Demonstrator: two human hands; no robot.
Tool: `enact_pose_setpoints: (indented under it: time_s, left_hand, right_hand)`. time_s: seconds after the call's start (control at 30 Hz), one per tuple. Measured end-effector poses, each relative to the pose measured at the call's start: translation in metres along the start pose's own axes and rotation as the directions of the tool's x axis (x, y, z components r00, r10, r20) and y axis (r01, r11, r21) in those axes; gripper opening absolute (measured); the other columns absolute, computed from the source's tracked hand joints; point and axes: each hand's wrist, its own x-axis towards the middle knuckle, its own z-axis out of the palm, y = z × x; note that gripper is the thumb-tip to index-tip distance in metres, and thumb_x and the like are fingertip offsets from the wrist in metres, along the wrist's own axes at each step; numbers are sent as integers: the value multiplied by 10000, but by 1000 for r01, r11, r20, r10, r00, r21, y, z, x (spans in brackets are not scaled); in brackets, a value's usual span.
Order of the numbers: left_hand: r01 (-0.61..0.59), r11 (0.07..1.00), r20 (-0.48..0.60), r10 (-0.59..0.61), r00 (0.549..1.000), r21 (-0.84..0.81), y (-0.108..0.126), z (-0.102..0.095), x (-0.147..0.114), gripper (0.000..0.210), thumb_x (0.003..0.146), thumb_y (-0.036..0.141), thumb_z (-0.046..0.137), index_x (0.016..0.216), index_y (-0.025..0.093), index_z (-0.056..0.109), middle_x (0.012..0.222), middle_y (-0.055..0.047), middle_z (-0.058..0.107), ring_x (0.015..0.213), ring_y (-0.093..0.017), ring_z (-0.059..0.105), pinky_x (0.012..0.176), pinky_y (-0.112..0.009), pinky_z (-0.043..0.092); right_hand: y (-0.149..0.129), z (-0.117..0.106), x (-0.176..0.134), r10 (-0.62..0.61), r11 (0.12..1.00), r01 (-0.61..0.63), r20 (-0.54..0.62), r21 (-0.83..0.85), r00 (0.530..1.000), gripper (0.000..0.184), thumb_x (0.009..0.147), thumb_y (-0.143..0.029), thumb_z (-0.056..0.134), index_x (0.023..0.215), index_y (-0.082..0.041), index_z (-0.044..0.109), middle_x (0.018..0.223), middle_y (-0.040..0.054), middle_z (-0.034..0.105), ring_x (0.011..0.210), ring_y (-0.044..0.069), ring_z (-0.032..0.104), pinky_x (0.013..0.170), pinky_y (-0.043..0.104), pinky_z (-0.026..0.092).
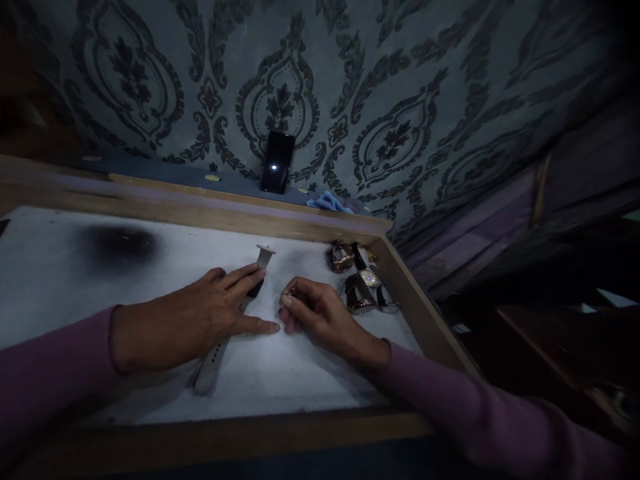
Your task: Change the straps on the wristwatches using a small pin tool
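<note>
A wristwatch with a pale strap (pixel 209 370) lies flat across the white surface, its dark face mostly hidden. My left hand (pixel 200 319) rests over it from the left, fingers stretched out on its upper part and thumb pointing right. The strap's buckle end (pixel 265 252) sticks out beyond the fingertips. To the right, my right hand (pixel 317 313) is closed in a pinch just above the surface, apart from the watch. Whatever sits between its thumb and fingers is too small and dark to make out.
Several watches (pixel 360 293) cluster in the right corner of the wooden-rimmed tray (pixel 415 287). Behind the rim, a black phone (pixel 278 163) leans against the patterned wall, with a blue cloth (pixel 330 201) nearby. A dark smudge (pixel 117 243) marks the left of the white surface.
</note>
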Motion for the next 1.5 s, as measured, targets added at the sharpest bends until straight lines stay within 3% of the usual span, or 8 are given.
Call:
enact_pose_setpoints:
  time_s: [0.13,0.43,1.0,1.5]
  left_hand:
    - [3,1000,-18,-3,1000,-8,-1,2,-1,680,887,35,470,1437,421,367,1593,-102,185,1449,-354,195,1029,-470,353]
    - [18,1000,20,-18,1000,-14,2,-1,0,695,898,27,462,1444,439,336,1602,-101,146,1463,-354,135,1033,-482,343]
    - [19,999,8,-19,1000,-31,-1,-1,-3,622,926,54,424,1452,378,350,1588,-103,212,1467,-322,144,1057,-462,349]
    - [34,998,31,-33,999,-54,-2,-1,-4,606,943,70,407,1463,371,332,1605,-93,141,1472,-309,125,1079,-484,335]
  right_hand:
    - [6,0,4,65,991,-63,-10,115,998,363,851,-517,620,780,-172,531,639,-1,628,471,91,576,461,209,438]
    - [1,0,3,85,986,-78,-43,146,995,377,833,-518,647,761,-162,548,633,-4,629,477,79,579,470,204,445]
    - [-1,0,5,110,991,-106,-52,76,993,371,845,-514,620,739,-169,535,606,-6,615,449,79,547,422,192,412]
    - [-2,0,6,138,986,-131,-61,101,989,318,849,-446,628,737,-161,542,615,3,630,428,68,545,382,176,385]
